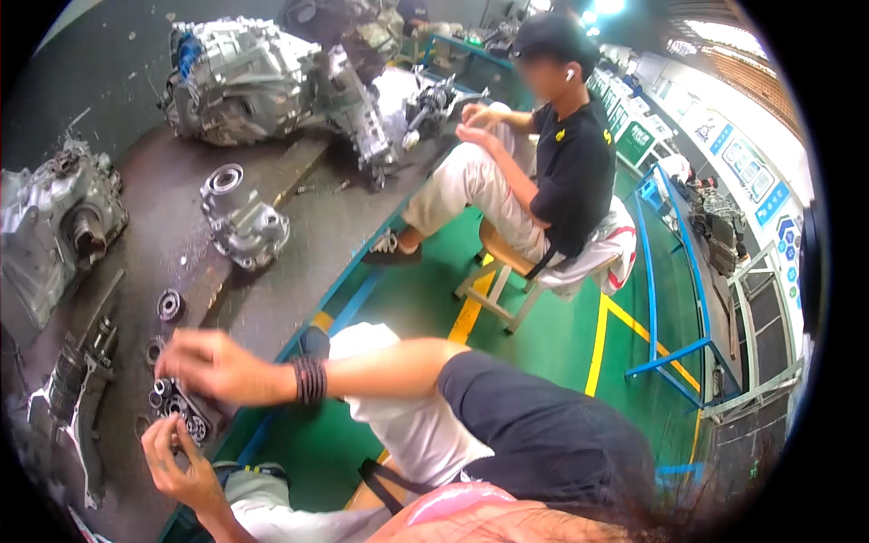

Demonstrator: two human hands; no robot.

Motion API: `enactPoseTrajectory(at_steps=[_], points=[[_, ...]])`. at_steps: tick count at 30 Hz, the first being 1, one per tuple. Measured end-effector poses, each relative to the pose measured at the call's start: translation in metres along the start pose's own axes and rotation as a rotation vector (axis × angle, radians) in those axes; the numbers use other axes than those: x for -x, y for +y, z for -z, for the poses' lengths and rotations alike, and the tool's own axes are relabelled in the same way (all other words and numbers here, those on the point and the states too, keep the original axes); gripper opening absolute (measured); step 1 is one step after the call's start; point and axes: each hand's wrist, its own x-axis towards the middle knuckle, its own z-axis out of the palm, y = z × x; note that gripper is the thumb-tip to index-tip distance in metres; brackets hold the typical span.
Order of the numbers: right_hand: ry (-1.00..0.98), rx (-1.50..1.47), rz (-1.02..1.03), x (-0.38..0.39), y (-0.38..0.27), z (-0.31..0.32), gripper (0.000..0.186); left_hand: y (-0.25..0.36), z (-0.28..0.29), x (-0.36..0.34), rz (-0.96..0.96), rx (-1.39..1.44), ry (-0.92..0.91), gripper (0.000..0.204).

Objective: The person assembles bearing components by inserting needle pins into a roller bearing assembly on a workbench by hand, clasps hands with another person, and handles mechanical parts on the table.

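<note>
My left hand [186, 466] is at the near edge of the dark workbench [127, 462], its fingers apart and bent beside a small metal assembly [192, 418] with round bearings or gears in it. I cannot see whether the fingertips touch the assembly. My right hand [217, 366], with a dark bracelet at the wrist, hovers just above the far side of that assembly. Motion smears its fingers, and whether they hold anything is hidden. Beyond it lie a ring bearing [169, 305] and another ring [155, 351], partly covered by the hand.
A silver housing [244, 222] stands mid-bench; a large gearbox [240, 86] is farther back. At left are another casing [59, 226] and a shaft assembly [77, 371]. A person [570, 154] sits on a stool [493, 281] to the right. A blue-framed bench [647, 262] stands beyond.
</note>
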Motion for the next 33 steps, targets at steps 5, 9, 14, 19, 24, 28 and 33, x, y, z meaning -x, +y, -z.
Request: enactPoseTrajectory(at_steps=[5,9,14,19,24,28,33], points=[[-0.144,0.448,0.376,0.011,-0.013,-0.001,0.015,0.007,-0.002,0.000,0.071,0.089,-0.076,0.009],[-0.059,0.383,0.194,0.010,-0.010,0.004,0.017,0.007,-0.005,0.000,0.111,0.119,-0.119,0.008],[-0.157,0.358,0.159,0.011,-0.009,0.004,0.019,0.008,-0.005,0.001,0.148,0.115,-0.118,0.008],[-0.153,0.345,0.174,0.009,-0.011,0.001,0.018,0.009,0.000,-0.001,0.135,0.114,-0.122,0.008],[-0.097,0.373,0.154,0.009,-0.015,0.006,0.016,0.009,-0.006,0.001,0.126,0.153,-0.138,0.008],[-0.144,0.311,0.267,0.009,-0.012,0.006,0.012,-0.006,-0.011,0.005,0.111,0.132,-0.066,0.010],[-0.140,0.319,0.365,0.007,-0.006,-0.001,0.011,-0.088,-0.023,0.029,0.148,-0.045,-0.021,0.017]])
